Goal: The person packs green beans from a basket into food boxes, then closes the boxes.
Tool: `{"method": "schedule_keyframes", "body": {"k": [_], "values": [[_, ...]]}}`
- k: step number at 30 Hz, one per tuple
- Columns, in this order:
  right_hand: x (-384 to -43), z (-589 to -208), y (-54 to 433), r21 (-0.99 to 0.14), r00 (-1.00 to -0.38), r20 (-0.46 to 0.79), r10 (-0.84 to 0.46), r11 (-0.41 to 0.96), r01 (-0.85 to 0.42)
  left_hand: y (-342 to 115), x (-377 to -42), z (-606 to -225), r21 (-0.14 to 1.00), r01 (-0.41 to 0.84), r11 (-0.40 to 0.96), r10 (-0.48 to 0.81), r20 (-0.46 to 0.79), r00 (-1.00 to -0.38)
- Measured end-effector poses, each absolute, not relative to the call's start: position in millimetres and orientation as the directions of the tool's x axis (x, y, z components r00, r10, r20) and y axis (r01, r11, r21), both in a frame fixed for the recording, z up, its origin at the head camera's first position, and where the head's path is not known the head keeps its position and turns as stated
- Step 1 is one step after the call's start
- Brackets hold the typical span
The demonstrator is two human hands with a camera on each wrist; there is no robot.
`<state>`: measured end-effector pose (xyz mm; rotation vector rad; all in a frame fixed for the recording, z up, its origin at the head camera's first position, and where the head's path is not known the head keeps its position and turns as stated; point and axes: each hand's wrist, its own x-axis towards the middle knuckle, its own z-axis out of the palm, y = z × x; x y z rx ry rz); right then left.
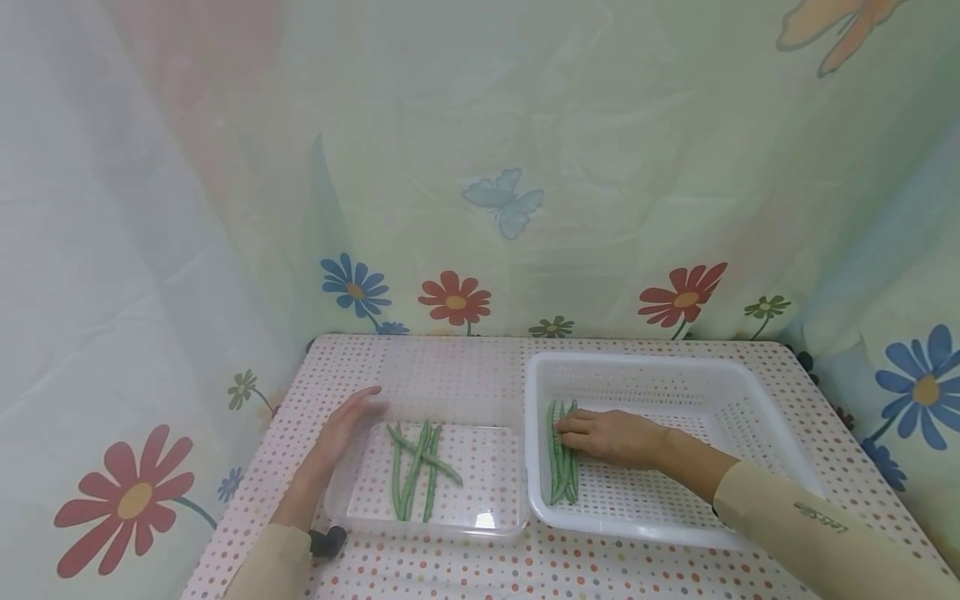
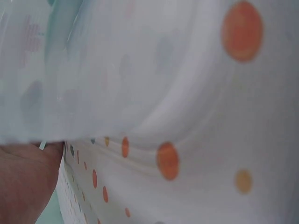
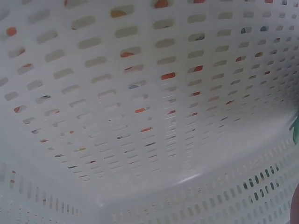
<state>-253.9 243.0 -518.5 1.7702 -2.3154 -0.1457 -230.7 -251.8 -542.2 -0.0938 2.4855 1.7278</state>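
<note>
A clear plastic container (image 1: 427,528) with several green beans (image 1: 411,475) lying inside, some crossed, stands at the left of the table. My left hand (image 1: 343,425) rests at its left side, fingers stretched towards the back corner. In the left wrist view, part of that hand (image 2: 25,182) shows beneath the cloudy container wall (image 2: 117,93). On the right is a white perforated basket (image 1: 645,533), where several more green beans (image 1: 557,467) lie lengthwise along the left wall. My right hand (image 1: 611,437) reaches in with its fingertips at these beans; its grip is hidden.
A see-through lid or panel (image 1: 450,367) extends behind the container. The dotted tablecloth (image 1: 420,575) covers the table. A flowered curtain (image 1: 585,208) hangs behind and at both sides. The basket's right part shows bare perforated floor (image 3: 154,107).
</note>
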Motion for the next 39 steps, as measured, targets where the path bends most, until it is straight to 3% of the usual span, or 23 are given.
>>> {"method": "schedule_keyframes", "body": {"k": [5, 15, 29, 39], "values": [[-255.4, -518.1, 241.4, 0.213, -0.203, 0.174, -0.964, 0.238, -0.948, -251.3, -230.4, -540.9, 0.929, -0.112, 0.353, 0.013, -0.124, -0.992], [-255.3, -517.8, 240.4, 0.202, -0.222, 0.178, -0.959, 0.256, -0.945, -252.0, -229.9, -540.2, 0.932, -0.098, 0.349, 0.017, -0.111, -0.994], [-253.2, -511.2, 238.6, 0.204, -0.183, 0.169, -0.968, 0.216, -0.955, -252.1, -229.0, -539.8, 0.934, -0.101, 0.343, 0.020, -0.114, -0.993], [-253.6, -508.2, 241.5, 0.217, -0.206, 0.180, -0.962, 0.243, -0.946, -251.9, -229.4, -539.4, 0.935, -0.110, 0.339, 0.012, -0.121, -0.993]]}}
